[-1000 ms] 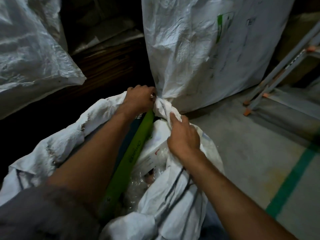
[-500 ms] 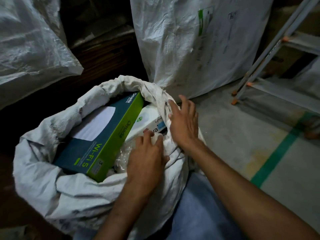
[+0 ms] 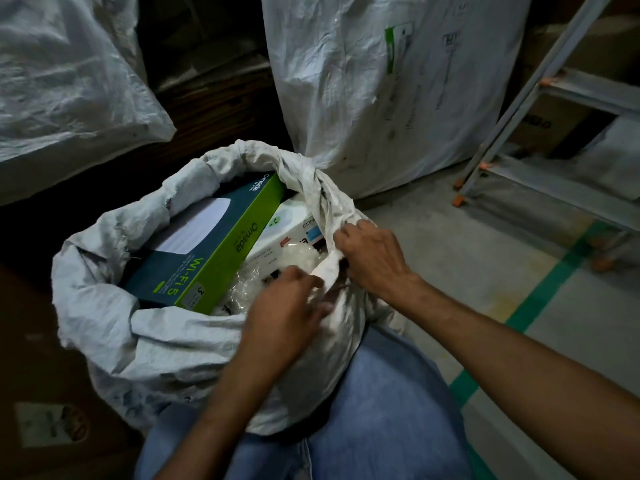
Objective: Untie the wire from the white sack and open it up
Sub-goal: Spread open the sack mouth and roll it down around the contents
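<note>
1. Nearest, a knee in blue denim (image 3: 374, 410) presses against the near wall of the sack (image 3: 145, 344), a woven white bag, grubby and creased, with its mouth rolled back into a thick, crumpled rim.
2. The left hand (image 3: 287, 320) has shifted since 0.5 s ago: then it lay flat on the near rim, now its fingers are curled and pinch the lower end of a twisted strip of sack fabric at the right rim.
3. The right hand (image 3: 374, 258) was open and flat against the sack's right side 0.5 s ago; now it is closed on the same twisted strip, just above the left hand, the 2 almost touching.
4. The wire cannot be made out; the fold between the hands hides whatever is there.
5. The sack stays open as it was 0.5 s ago, standing on the floor (image 3: 460, 271) in front of the knee.
6. Inside, a flat rectangular box (image 3: 221, 251) in dark teal card with a lime-green edge lies tilted, printed "Wi-Fi 5".
7. Beside it to the right sits a white box (image 3: 287, 233), with crinkled clear plastic (image 3: 249, 289) in front.
8. Farther back stand 2 more woven white bags (image 3: 381, 91), one large and upright.
9. At far right, a grey metal ladder (image 3: 512, 109) with orange feet stands on smooth concrete crossed by a green stripe (image 3: 540, 303).
</note>
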